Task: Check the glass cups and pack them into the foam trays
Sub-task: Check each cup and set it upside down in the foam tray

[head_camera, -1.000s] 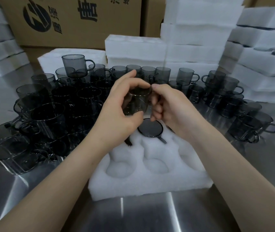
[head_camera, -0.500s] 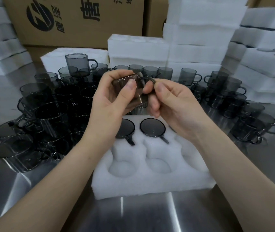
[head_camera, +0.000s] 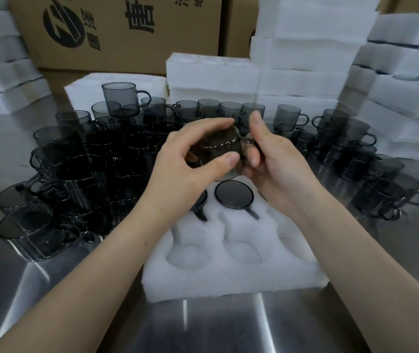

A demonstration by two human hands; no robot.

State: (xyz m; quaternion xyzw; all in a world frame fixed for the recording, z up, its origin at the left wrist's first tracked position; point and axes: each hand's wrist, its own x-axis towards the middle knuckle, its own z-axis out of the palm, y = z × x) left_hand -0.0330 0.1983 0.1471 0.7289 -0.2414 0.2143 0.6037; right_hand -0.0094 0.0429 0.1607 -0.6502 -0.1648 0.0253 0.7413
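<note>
1. Held at frame centre: one smoky grey glass cup with a side handle point(head_camera: 218, 151), tipped on its side above the far edge of the white foam tray with round pockets point(head_camera: 233, 273).
2. Left hand point(head_camera: 185, 169) wrapped around the cup body, thumb along the near wall and fingers over the top; grip closed on the glass.
3. Right hand point(head_camera: 277, 159) pinching the cup's handle, forefinger raised; grip narrow, closed on that same cup.
4. Judged step: checking, not placing, since the cup is lifted clear of the tray and turned for a look.
5. Done so far: two cups seated in the tray's far row, the clearest a dark round cup point(head_camera: 233, 194) with its handle pointing toward the lower right; the other is half hidden under the left wrist.
6. Left in this tray: at least two near-row pockets plainly bare; the right-hand column is hidden behind the right forearm, so its state cannot be told.
7. Left overall: a large crowd of unpacked grey glass cups point(head_camera: 88, 159) across the left and centre of the shiny metal desk point(head_camera: 228, 327), with a smaller group at the right.
8. Stacks of white foam blocks point(head_camera: 305, 59) standing at upper right, brown printed cardboard boxes point(head_camera: 116, 31) behind at upper left.
9. Judged progress: early, with far more cups loose than packed.
</note>
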